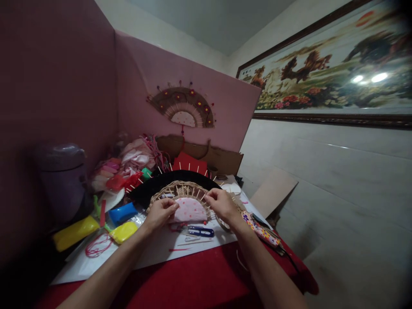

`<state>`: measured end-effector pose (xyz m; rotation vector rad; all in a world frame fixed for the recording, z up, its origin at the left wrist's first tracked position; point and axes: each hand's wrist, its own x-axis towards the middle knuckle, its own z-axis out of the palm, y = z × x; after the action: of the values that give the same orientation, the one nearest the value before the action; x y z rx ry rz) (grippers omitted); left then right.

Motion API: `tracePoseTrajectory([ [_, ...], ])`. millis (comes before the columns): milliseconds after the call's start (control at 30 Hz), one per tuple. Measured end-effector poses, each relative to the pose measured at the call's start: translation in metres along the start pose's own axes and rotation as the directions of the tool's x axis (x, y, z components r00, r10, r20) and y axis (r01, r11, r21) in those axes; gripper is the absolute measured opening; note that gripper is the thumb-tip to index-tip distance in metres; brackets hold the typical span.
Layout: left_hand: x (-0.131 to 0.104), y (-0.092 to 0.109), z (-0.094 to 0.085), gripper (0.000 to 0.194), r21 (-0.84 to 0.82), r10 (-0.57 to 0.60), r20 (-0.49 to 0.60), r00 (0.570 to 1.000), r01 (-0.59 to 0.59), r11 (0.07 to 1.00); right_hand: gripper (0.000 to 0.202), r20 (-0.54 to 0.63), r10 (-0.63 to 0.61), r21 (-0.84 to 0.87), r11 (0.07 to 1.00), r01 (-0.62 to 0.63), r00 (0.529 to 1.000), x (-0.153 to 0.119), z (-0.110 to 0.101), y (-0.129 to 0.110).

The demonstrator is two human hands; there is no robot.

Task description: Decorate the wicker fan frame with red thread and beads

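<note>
A handmade fan lies before me, with a black band (138,195), light sticks poking out beyond it, a woven wicker strip (161,191) and a pink half-round base (190,210) with red dots. My left hand (161,213) is closed in a pinch at the left end of the pink base. At the fan's right side my right hand (222,205) also pinches, close to the sticks and the wicker. What sits between the fingertips of either hand is too small to make out. Just below the base are blue-handled thread snips (201,231).
A floral-patterned glue gun (262,231) with a cord lies at right. Yellow packets (124,232), a blue packet (122,213) and red cord (98,246) lie at left, near a large flask (64,180). A finished fan (199,105) hangs on the pink board behind.
</note>
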<state>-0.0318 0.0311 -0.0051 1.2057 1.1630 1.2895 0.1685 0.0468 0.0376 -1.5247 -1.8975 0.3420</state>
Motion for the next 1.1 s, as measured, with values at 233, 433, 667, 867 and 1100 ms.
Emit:
tracePoseTrajectory([
  [233, -0.004, 0.004, 0.001, 0.024, 0.013, 0.023, -0.020, 1.000, -0.023, 1.000, 0.015, 0.104, 0.005, -0.306, 0.952, 0.027, 0.995, -0.038, 0.005, 0.027],
  [433, -0.001, 0.001, 0.001, 0.026, 0.012, 0.045, -0.033, 0.998, -0.045, 0.999, 0.018, 0.080, 0.016, -0.429, 0.903, 0.020, 0.997, -0.041, 0.019, 0.025],
  [667, 0.001, -0.001, 0.000, 0.025, 0.022, 0.072, -0.044, 0.996, -0.071, 0.997, 0.015, 0.053, 0.050, -0.461, 0.887, -0.020, 0.997, -0.039, 0.025, 0.020],
  [867, 0.003, -0.002, -0.002, 0.023, 0.041, 0.069, -0.046, 0.997, -0.067, 0.997, 0.016, 0.033, 0.064, -0.400, 0.915, -0.045, 0.997, -0.042, 0.016, 0.023],
  [1100, 0.006, -0.008, -0.004, 0.022, 0.065, 0.080, -0.054, 0.995, -0.076, 0.995, 0.019, -0.103, 0.131, -0.308, 0.938, -0.157, 0.986, -0.025, -0.018, 0.054],
])
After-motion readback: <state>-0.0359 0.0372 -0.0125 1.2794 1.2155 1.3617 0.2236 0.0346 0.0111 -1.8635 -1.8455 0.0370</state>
